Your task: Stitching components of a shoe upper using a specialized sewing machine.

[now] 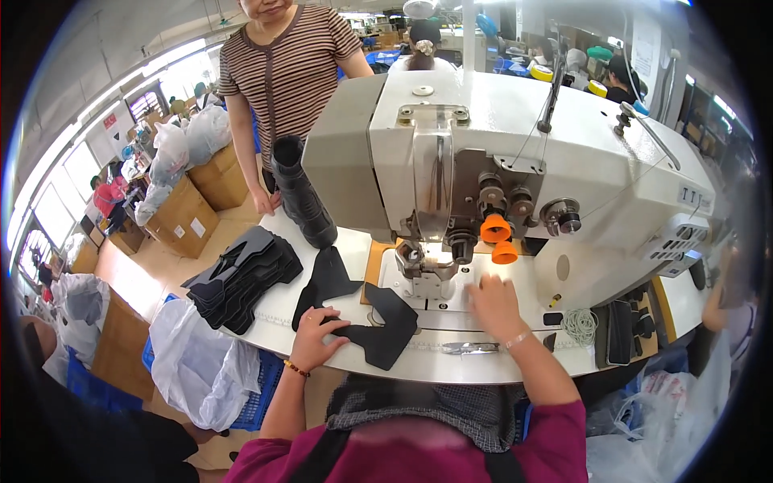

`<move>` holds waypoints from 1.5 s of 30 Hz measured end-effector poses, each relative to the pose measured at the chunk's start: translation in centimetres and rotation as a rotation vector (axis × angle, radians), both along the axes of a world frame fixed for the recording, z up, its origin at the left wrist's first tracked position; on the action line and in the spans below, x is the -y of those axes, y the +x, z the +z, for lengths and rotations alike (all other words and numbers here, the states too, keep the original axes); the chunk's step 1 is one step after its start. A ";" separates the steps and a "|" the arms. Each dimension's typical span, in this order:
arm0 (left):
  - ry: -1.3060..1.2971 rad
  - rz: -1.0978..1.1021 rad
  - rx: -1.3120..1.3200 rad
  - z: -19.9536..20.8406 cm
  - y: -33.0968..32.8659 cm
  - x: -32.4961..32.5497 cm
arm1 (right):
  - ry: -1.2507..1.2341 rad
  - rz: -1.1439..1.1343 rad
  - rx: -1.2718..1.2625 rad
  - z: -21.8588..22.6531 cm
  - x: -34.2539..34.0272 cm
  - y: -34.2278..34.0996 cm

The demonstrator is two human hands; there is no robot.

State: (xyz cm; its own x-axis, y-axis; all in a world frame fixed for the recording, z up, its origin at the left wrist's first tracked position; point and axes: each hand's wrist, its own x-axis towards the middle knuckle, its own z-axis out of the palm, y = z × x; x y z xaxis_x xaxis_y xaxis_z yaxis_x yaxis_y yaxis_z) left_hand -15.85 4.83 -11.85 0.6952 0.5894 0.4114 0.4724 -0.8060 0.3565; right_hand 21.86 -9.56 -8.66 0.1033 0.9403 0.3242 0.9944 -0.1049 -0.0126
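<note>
A white sewing machine [475, 105] stands before me, its needle area [427, 270] above the white bed. My left hand [316, 342] is at the table's front edge, thumb and fingers closed round the tip of a black angular cut piece [390, 330]. A second black cut piece [328, 278] lies just beyond, near those fingers. My right hand [493, 306] is over the bed, right of the needle area; its fingers are smeared by motion, and I cannot see anything in them. Silver thread snips [469, 348] lie in front of it.
Stacked black pieces [245, 278] lie at left; a black cylinder [302, 193] stands behind. Orange cones [495, 229] jut from the machine. Coiled pale cord [580, 326] lies at right. A bag-lined blue basket [262, 394] sits below left. A person in stripes [282, 80] stands across the table.
</note>
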 end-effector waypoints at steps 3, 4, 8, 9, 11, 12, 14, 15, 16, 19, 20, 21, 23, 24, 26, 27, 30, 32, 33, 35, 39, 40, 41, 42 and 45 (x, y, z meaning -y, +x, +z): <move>0.010 -0.002 0.003 0.0 0.3 -0.3 | -0.095 0.061 -0.220 1.1 6.3 -2.6; 0.004 -0.009 0.003 0.1 0.4 -0.3 | -0.096 0.061 -0.217 0.8 7.7 -3.2; 0.007 0.005 -0.008 0.1 0.6 -0.4 | 0.054 0.077 -0.341 -1.3 10.7 -5.2; 0.005 0.007 -0.008 0.0 0.6 -0.4 | 0.151 0.062 -0.344 -1.9 10.7 -5.6; 0.011 0.012 -0.001 -0.1 0.5 -0.4 | 0.192 0.033 -0.370 -3.1 10.4 -6.0; 0.001 0.018 -0.003 -0.2 0.5 -0.2 | 0.197 0.035 -0.373 -3.4 10.2 -6.0; 0.007 0.014 -0.002 -0.5 0.5 -0.3 | 0.203 0.034 -0.378 -3.9 9.5 -6.5; 0.015 0.013 0.001 -0.5 0.5 -0.2 | 0.210 0.088 -0.368 -4.0 9.0 -6.7; 0.017 0.015 0.000 -0.4 0.5 -0.1 | 0.218 0.142 -0.358 -4.0 8.5 -7.0; 0.032 0.015 0.005 -0.1 0.5 0.2 | 0.223 0.168 -0.343 -3.9 7.2 -7.8; 0.050 0.011 0.036 0.0 0.5 0.3 | 0.224 0.144 -0.353 -3.1 7.4 -7.9; 0.068 0.006 0.068 0.1 0.6 0.4 | 0.225 0.142 -0.353 -3.0 7.5 -7.6; 0.081 0.018 0.088 0.3 0.7 0.6 | 0.326 0.065 -0.325 -2.8 7.9 -6.9; 0.091 0.029 0.108 0.3 0.7 0.7 | 0.328 0.065 -0.325 -2.9 8.4 -6.3; 0.097 0.061 0.128 -0.2 0.5 0.7 | 0.342 -0.097 -0.297 -2.9 10.0 -4.5; 0.101 0.086 0.147 -0.5 0.7 0.6 | 0.343 -0.104 -0.296 -2.9 11.0 -3.5; 0.134 0.118 0.174 -0.9 0.6 0.6 | 0.361 -0.261 -0.242 -3.5 14.2 -0.6; 0.142 0.130 0.195 -1.0 0.8 0.6 | 0.404 -0.433 -0.134 -4.1 16.0 1.1; 0.152 0.146 0.215 -1.1 0.8 0.7 | 0.401 -0.433 -0.132 -4.4 16.7 1.7; 0.157 0.149 0.218 -0.9 1.0 0.9 | 0.454 -0.533 -0.084 -5.3 17.9 2.6; 0.157 0.160 0.220 -0.8 1.3 0.7 | 0.361 -0.572 -0.203 -7.4 18.5 3.3; 0.159 0.166 0.215 -0.8 1.3 0.7 | 0.346 -0.570 -0.188 -7.1 18.6 3.2; 0.161 0.171 0.209 -0.8 1.4 0.8 | 0.341 -0.570 -0.189 -7.1 18.5 3.2; 0.160 0.174 0.215 -0.7 1.5 0.8 | 0.349 -0.572 -0.184 -7.1 18.3 3.2; 0.165 0.190 0.211 -1.0 1.4 0.6 | 0.364 -0.568 -0.173 -7.1 18.1 3.3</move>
